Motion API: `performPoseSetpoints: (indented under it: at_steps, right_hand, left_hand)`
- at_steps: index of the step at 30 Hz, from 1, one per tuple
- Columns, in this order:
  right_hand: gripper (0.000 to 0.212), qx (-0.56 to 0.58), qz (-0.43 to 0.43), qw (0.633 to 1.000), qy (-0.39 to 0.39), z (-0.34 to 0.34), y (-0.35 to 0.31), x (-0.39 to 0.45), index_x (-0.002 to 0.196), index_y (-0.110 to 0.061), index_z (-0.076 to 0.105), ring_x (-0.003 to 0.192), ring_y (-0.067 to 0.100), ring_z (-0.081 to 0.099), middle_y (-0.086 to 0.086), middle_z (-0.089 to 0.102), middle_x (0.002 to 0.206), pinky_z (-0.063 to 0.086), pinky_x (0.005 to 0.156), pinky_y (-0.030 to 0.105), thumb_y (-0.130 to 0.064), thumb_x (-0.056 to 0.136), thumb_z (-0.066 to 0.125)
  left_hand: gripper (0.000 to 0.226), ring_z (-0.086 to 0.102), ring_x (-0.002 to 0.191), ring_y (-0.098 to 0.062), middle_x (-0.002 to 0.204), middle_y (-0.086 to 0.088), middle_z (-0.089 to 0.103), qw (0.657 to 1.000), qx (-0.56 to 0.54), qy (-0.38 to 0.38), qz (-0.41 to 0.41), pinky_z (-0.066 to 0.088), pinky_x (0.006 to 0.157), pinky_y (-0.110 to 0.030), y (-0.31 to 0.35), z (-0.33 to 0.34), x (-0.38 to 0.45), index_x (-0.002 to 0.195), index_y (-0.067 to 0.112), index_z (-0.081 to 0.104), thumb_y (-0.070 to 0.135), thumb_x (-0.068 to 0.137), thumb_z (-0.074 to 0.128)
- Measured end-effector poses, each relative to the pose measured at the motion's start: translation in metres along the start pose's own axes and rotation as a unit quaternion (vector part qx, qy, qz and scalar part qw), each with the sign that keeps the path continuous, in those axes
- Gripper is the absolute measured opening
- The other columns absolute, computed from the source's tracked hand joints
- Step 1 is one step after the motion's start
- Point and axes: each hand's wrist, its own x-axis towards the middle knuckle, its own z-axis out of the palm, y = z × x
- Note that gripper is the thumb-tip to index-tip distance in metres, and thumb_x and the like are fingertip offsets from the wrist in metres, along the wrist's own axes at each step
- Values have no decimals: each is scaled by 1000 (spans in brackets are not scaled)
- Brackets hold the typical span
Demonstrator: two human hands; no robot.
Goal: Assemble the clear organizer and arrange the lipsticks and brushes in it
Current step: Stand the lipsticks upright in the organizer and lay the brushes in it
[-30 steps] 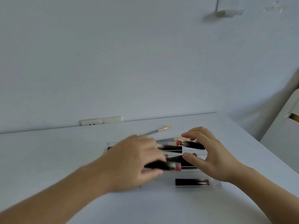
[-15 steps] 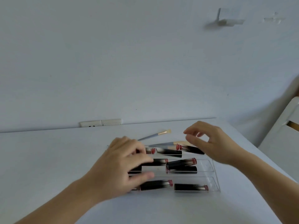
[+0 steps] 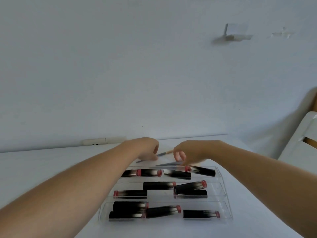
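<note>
Plain pale wall behind; white tabletop (image 3: 51,169) carries the work, with a wall socket strip (image 3: 104,140) at its far edge. Clear organizer (image 3: 223,191) sits near the front, three open rows, black lipsticks (image 3: 158,185) lying flat in all three, several crooked or overlapping. Both hands reach past the back row to the brushes. Left hand (image 3: 145,149): fingers curled down onto one thin brush (image 3: 163,153) lying on the tabletop behind the organizer; whether it actually pinches the handle, cannot tell (motion blur). Right hand (image 3: 188,152): fingers curled at the grey handles of a second brush (image 3: 169,163) resting against the organizer's back edge; grip looks started, not confirmed. Risks, as judgement: handles are thin and lie flat, so a fingertip pinch may slip and roll the brush away. Forearms pass low over the rows; a dragged wrist could nudge the light organizer or knock the tilted lipsticks across dividers. Back row is already full of lipsticks, so brushes laid there may not seat.
</note>
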Motion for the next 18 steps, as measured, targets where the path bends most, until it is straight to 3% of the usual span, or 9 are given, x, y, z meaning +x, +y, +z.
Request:
performPoseSetpoints:
  at_steps: [3, 5, 8, 13, 16, 18]
  right_hand:
    - [2, 10, -14, 1000, 7, 4, 5, 1, 95, -28, 62, 81, 4, 54, -18, 56, 90, 44, 71, 22, -29, 94, 61]
    - [6, 8, -19, 1000, 3, 5, 7, 0, 90, -29, 60, 75, 4, 50, -16, 54, 86, 38, 66, 22, -30, 95, 59]
    - [12, 6, -17, 1000, 8, 6, 10, -2, 91, -26, 65, 75, 10, 51, -8, 59, 89, 42, 69, 28, -37, 94, 60]
    - [15, 40, 5, 998, 56, -2, 22, -24, 93, -28, 69, 69, 7, 54, -10, 61, 79, 42, 64, 25, -40, 95, 61]
    - [14, 88, 18, 989, 119, -9, 29, -49, 89, -32, 67, 66, 9, 54, -9, 61, 72, 42, 62, 26, -39, 97, 58]
    - [13, 136, 24, 977, 161, -11, 28, -70, 86, -36, 67, 64, 6, 53, -10, 63, 70, 41, 62, 24, -40, 96, 59]
  left_hand:
    - [8, 54, 87, -23, 104, -1, 59, 999, 29, -25, 11, 41, 68, -30, 1, 0, 1, 100, 19, 55, 26, 100, 52]
    - [11, 49, 78, -26, 98, -6, 58, 997, 66, -40, 13, 35, 59, -31, 3, 0, -4, 97, 16, 53, 22, 102, 44]
    - [17, 56, 84, -23, 104, -3, 61, 998, 62, -20, 7, 43, 67, -33, 2, -7, -17, 110, 15, 55, 17, 105, 39]
    - [13, 53, 83, -15, 95, 13, 52, 982, -42, 167, 80, 45, 72, -32, -1, -26, -62, 98, 30, 47, 27, 107, 39]
    - [16, 47, 85, -6, 92, 19, 47, 938, -32, 278, 204, 39, 76, -21, 12, -18, -103, 101, 28, 54, 33, 103, 40]
    - [24, 47, 85, -5, 93, 15, 51, 911, -28, 307, 275, 36, 78, -17, 22, -5, -125, 103, 22, 63, 33, 101, 42]
